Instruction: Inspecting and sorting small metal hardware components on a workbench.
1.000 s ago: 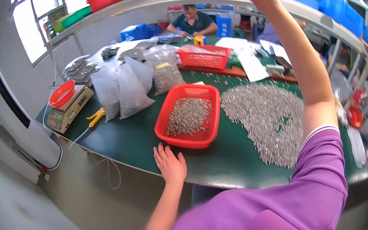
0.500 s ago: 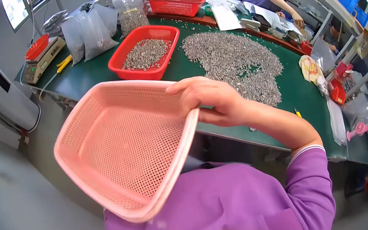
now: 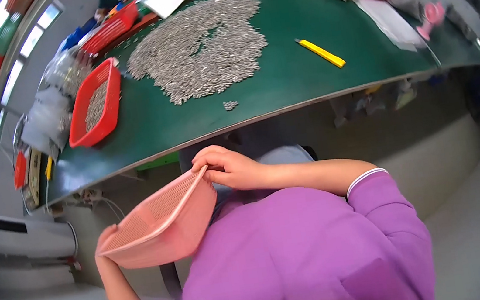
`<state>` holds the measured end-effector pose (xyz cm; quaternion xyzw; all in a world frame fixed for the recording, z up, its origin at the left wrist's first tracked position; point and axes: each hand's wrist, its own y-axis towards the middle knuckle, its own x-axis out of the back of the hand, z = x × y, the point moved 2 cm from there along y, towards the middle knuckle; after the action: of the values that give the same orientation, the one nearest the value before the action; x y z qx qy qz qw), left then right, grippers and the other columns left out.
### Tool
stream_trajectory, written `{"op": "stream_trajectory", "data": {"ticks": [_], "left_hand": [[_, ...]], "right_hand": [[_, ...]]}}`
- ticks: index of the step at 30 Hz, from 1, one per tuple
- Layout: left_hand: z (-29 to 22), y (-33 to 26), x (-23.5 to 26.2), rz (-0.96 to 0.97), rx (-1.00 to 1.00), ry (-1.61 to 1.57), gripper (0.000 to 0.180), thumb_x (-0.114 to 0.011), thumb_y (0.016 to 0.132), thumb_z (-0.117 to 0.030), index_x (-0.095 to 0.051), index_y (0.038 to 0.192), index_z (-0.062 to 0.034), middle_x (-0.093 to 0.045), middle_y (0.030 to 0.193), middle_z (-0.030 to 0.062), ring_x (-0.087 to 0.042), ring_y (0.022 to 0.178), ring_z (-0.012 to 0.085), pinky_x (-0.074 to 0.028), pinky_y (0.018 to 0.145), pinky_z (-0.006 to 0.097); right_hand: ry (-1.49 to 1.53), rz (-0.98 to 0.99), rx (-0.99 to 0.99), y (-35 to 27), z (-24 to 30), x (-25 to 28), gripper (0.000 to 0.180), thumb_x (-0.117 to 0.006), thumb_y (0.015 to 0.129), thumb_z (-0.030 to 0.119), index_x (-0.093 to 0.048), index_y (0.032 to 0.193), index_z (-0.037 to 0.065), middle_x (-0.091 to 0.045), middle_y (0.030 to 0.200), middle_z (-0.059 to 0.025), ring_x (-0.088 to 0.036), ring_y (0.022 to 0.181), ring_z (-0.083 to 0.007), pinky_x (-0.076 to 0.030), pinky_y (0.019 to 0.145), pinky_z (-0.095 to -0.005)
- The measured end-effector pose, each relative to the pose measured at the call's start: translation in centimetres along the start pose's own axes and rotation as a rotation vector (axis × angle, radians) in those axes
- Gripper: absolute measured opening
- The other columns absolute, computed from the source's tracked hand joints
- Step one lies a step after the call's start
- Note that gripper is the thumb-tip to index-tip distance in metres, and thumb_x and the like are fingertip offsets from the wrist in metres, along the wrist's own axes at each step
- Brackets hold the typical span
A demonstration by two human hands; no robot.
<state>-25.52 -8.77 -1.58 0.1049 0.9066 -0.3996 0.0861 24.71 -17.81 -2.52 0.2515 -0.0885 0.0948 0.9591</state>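
While the person in purple sits back from the green table (image 3: pixel 145 132), a pink basket (image 3: pixel 192 224) is held tilted in front of their body, below the table's near edge. The right hand (image 3: pixel 230 168) pinches one corner of its rim, fingers over the top and thumb beneath. The left hand (image 3: pixel 105 239) grips the opposite end, though blur seems to hide just how those fingers lie. On the tabletop I see a broad heap of small grey pieces (image 3: pixel 222 66), a red basket (image 3: pixel 110 110) with more of them inside, and a yellow cutter (image 3: pixel 321 52) lying apart to the right.
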Motion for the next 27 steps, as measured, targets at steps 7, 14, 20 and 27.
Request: {"op": "stream_trajectory", "data": {"ticks": [7, 14, 20, 27], "left_hand": [[-0.2, 4.8, -11.8, -0.079, -0.059, 0.293, 0.041, -0.057, 0.093, -0.022, -0.059, 0.127, 0.0018, -0.067, 0.114, 0.0172, -0.068, 0.103, 0.0287, -0.056, 0.09, 0.041], [4.9, 11.6, -22.8, 0.098, -0.439, 0.28, 0.038, -0.048, 0.093, -0.011, -0.053, 0.129, -0.0015, -0.061, 0.119, 0.0123, -0.061, 0.11, 0.0243, -0.049, 0.097, 0.038], [6.7, 16.7, -26.5, 0.004, -0.568, 0.335, 0.054, -0.052, 0.086, -0.003, -0.05, 0.14, 0.0045, -0.059, 0.134, 0.0136, -0.058, 0.119, 0.0238, -0.046, 0.103, 0.034], [8.9, 20.5, -25.7, -0.024, -0.542, 0.654, 0.072, -0.059, 0.084, -0.004, -0.038, 0.153, 0.0024, -0.051, 0.148, 0.0158, -0.053, 0.131, 0.0225, -0.042, 0.106, 0.031]], "right_hand": [[0.836, -0.365, -0.805, -6.1, -4.1, 1.4, 0.048, -0.042, 0.109, 0.037, -0.043, 0.144, 0.005, -0.056, 0.137, -0.0133, -0.059, 0.122, -0.0257, -0.054, 0.096, -0.046], [0.603, -0.595, -0.694, -10.1, -6.4, 8.8, 0.053, -0.049, 0.104, 0.048, -0.074, 0.098, 0.002, -0.072, 0.092, -0.0044, -0.064, 0.083, -0.0121, -0.049, 0.08, -0.0284], [0.58, -0.897, -0.869, -14.4, -10.4, 12.1, 0.042, -0.049, 0.103, 0.033, -0.073, 0.104, -0.001, -0.072, 0.094, -0.0119, -0.066, 0.079, -0.0199, -0.052, 0.069, -0.0361], [0.317, -0.626, -0.859, -16.2, -7.2, 13.9, 0.043, -0.049, 0.097, 0.029, -0.07, 0.09, -0.008, -0.069, 0.081, -0.0113, -0.062, 0.076, -0.0173, -0.051, 0.068, -0.0347]]}}
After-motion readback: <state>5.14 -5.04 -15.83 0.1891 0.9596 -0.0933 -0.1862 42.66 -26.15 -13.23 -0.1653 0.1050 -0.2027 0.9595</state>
